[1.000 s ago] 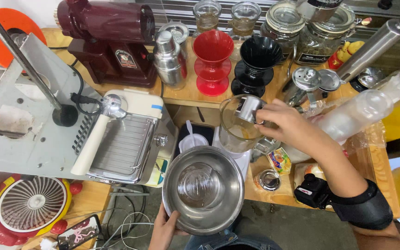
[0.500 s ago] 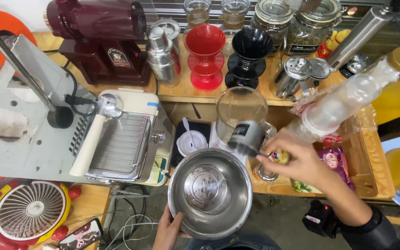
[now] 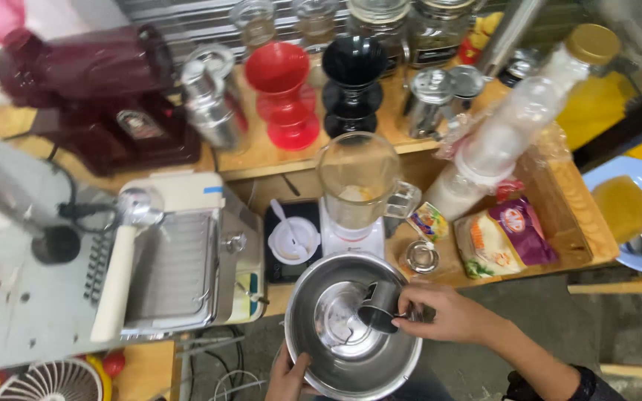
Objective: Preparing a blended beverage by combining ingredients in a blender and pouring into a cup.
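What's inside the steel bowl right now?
The right hand holds a small metal cup tipped over the steel bowl. The bottom looks shiny and bare; the part under the cup is hidden. The left hand grips the rim.

Wooden counter (image 3: 440, 271) under blender (image 3: 357, 194)

Both hands are showing bare, with no gloves and no rings that can be made out. The right hand (image 3: 447, 315) is leading back into a bare forearm, uncovered along its whole visible length. Near the bottom right of the view, something dark is wrapping around that arm (image 3: 581, 382); it is looking like a black band or a pushed-up sleeve cuff, though the frame edge is cutting it off. The left hand (image 3: 290, 375) is appearing only in part at the bottom edge, so nothing worn on that arm is showing.
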